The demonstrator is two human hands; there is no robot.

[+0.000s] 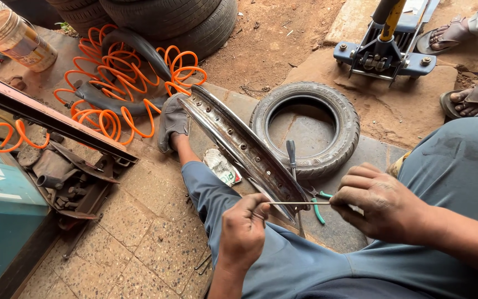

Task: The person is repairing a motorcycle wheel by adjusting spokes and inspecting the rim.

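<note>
A: What do the two hands hold?

B: The left hand, bottom centre of the frame, has its fingers pinched shut on one end of a thin metal spoke. The right hand, lower right, has its fingers curled closed around the other end. The spoke lies level between them.

A: Where is the spoke in relation to the rim?

B: Its left end meets the near edge of the chrome wheel rim, which runs slantwise from the upper centre down to the hands and rests against the person's blue-trousered leg.

A: What lies beneath the hands?

B: A screwdriver and green-handled pliers, on the floor just below the spoke.

A: And the surroundings?

B: A small tyre lies flat right of the rim, centre frame. A coiled orange air hose fills the upper left, stacked tyres sit at the top edge, and a blue floor jack stands upper right. Another person's sandalled feet appear at the right edge.
</note>
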